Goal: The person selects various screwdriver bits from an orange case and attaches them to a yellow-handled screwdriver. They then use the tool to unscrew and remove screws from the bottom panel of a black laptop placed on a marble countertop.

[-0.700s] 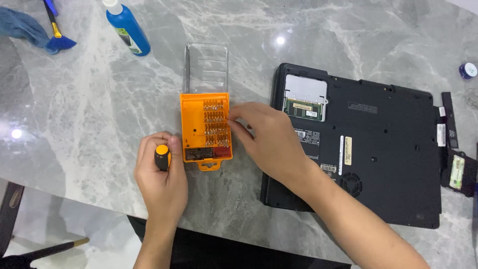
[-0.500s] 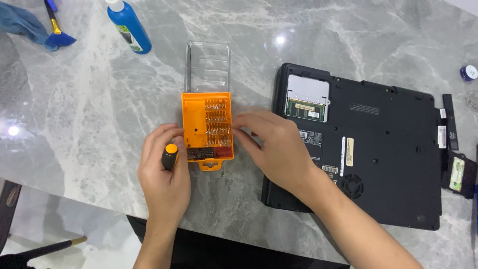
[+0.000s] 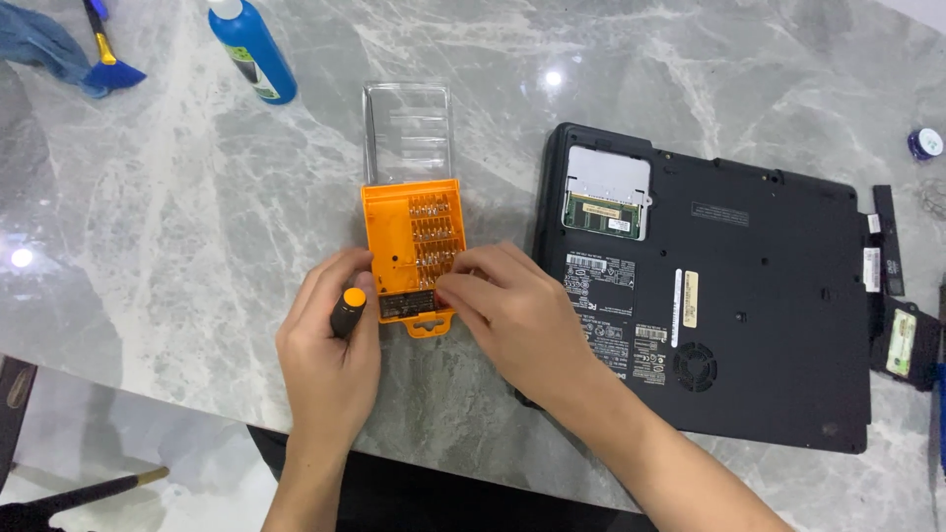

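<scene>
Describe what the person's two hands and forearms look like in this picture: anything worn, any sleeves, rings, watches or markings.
Both hands are bare: the left hand and the right hand wear no gloves, and no rings show on the fingers in view. The forearms are uncovered down to the picture's lower edge, with no sleeves, watch or wristband visible. No marks or tattoos can be made out.

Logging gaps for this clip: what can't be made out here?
Head view only:
- Right hand fingertips cover the lower bits in the orange bit case; whether one is pinched is hidden.
- Screwdriver shaft is buried in the left hand.
- Laptop front corner lies under the right forearm.
- Bit shapes are too small.
</scene>
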